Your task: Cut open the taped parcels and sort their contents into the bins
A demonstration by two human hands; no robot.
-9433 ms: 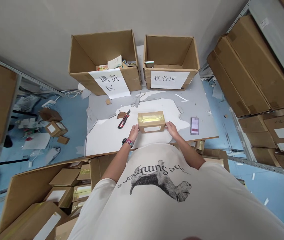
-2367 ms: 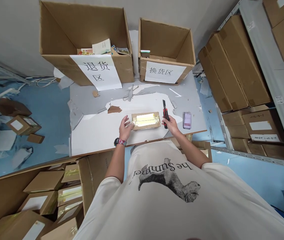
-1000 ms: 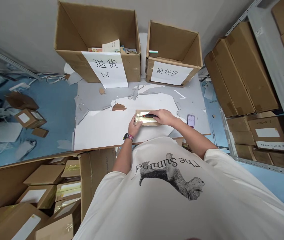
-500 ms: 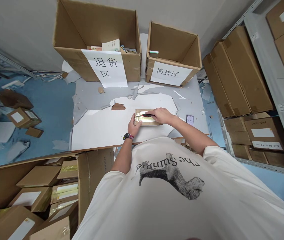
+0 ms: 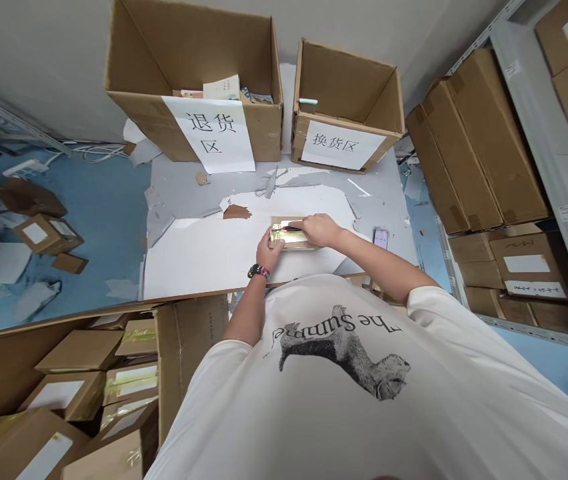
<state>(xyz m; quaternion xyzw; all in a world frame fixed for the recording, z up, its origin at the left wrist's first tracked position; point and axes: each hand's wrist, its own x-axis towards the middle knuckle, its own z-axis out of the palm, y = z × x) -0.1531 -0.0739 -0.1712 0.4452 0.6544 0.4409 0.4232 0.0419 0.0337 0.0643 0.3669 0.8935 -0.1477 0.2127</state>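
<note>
Sitting on the white table [image 5: 199, 260] near my tummy, the small cardboard box [image 5: 295, 241] has shiny tape on top. No flap is up yet, and I can't tell how much tape is cut. My right hand [image 5: 322, 231] grips the box cutter [image 5: 292, 228] over it, arm reaching across. My left hand [image 5: 267, 255] holds its left end, fingers bent.

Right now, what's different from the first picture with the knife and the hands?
The knife moved rightward from the table onto the parcel. The right hand let go of the parcel's right end and took the knife. The left hand holds its left end, as at first. The phone and both open boxes stayed put.
</note>
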